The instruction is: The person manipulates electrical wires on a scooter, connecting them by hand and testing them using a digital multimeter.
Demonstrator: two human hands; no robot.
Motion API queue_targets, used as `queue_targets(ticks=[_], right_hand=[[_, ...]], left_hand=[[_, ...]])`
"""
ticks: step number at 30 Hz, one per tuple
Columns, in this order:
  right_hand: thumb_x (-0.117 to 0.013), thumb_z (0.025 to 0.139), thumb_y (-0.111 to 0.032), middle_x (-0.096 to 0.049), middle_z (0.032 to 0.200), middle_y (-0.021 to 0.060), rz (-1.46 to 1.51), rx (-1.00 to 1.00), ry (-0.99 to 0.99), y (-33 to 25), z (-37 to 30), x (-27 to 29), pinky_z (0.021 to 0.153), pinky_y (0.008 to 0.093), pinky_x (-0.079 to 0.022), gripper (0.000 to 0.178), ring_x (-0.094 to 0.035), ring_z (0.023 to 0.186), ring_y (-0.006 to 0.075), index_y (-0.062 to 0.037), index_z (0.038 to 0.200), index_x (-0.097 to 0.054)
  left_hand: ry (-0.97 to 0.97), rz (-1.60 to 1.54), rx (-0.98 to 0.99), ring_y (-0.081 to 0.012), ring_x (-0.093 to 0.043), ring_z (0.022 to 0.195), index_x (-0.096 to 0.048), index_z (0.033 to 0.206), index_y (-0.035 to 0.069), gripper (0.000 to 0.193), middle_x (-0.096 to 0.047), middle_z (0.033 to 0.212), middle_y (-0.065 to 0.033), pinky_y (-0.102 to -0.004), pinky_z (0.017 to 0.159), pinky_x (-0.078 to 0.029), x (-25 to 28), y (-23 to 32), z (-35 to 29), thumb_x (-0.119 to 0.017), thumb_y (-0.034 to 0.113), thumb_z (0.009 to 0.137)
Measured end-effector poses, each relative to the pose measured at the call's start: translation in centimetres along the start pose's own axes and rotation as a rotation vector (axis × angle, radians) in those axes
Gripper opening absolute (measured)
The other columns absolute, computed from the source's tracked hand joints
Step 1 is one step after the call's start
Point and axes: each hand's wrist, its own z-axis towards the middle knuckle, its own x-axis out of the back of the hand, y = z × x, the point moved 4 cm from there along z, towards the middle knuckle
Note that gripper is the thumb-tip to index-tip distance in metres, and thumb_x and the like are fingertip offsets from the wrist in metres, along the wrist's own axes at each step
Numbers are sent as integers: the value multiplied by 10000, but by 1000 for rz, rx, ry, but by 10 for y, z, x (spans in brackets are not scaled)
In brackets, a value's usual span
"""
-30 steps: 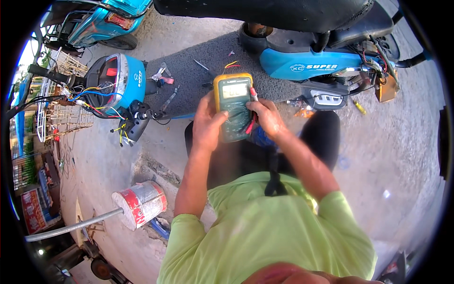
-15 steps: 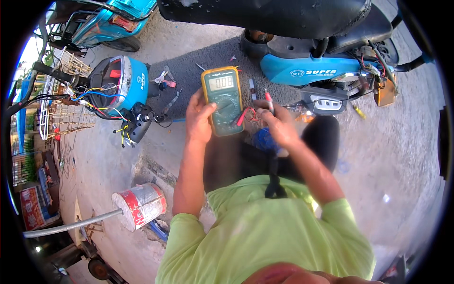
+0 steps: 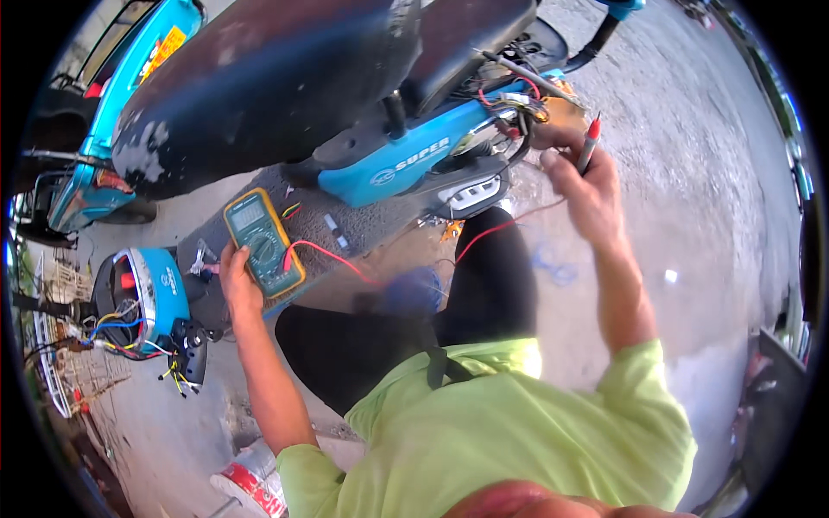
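A multimeter (image 3: 275, 259) with a yellow rim and green face rests tilted over the grey footboard (image 3: 350, 229). My left hand (image 3: 239, 281) is closed around its lower left edge, thumb on the front. My right hand (image 3: 591, 194) is raised at the far right, fingers wrapped around a red-tipped test probe (image 3: 591, 147) that points upward. A red test lead (image 3: 501, 226) runs from the meter across my lap toward this hand. Just beyond the fingers is a bundle of exposed wires (image 3: 518, 102) at the blue scooter's (image 3: 406, 164) end; whether they touch is unclear.
A worn black seat (image 3: 268, 95) overhangs the footboard. At the left stands a blue front panel (image 3: 164, 289) with loose coloured wires (image 3: 121, 332). Another blue vehicle (image 3: 121, 95) is at the far left. A red-and-white bucket (image 3: 250, 479) sits at lower left.
My view has swung to the right. My right hand has moved away from the meter to the exposed wires, carrying the probe and stretching out the red lead. The left hand keeps the multimeter.
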Motion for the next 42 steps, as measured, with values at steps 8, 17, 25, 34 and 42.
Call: queue_targets(ticks=[8,17,25,34,42], right_hand=[[-735,891,-208,-656,1003,82,-667,385,169,-34,54,42,728,365,-515,378,-630,781,219,-65,1241,-723],[-728,886,-171,-689,1180,100,-965,399,23,-6,91,49,840,419,-564,306,-689,983,354,-90,1181,-739],[-738,900,-248,-681,792,81,-407,20,-53,-12,44,60,699,356,-529,383,-658,716,147,-69,1236,-699],[-733,880,-187,-732,1058,174,-173,37,-405,-18,2,25,821,378,-568,410,-721,901,273,-11,1244,-665],[-539,1028,-341,-678,1028,52,246,17,-215,-11,35,82,869,281,-502,509,-625,924,150,-2,1401,-609]], left_hand=[[82,540,-168,-236,-611,1231,-542,1404,-47,393,-647,1350,-171,-368,1089,-442,-14,8,0,-588,38,1023],[287,780,-342,-258,-641,1180,-594,1355,-39,374,-644,1319,-202,-370,1005,-513,-6,14,-24,-642,90,1007],[-48,708,-799,-230,-688,947,-712,1105,-9,168,-717,1062,-126,-348,850,-554,-178,54,-118,-648,-8,951],[-616,716,-1296,-304,-641,920,-638,1331,31,571,-682,1111,-157,-401,786,-541,-395,80,-138,-781,-70,787],[-482,575,-1139,-245,-624,830,-652,1320,12,424,-672,1037,-128,-366,726,-528,-425,80,-105,-755,88,916]])
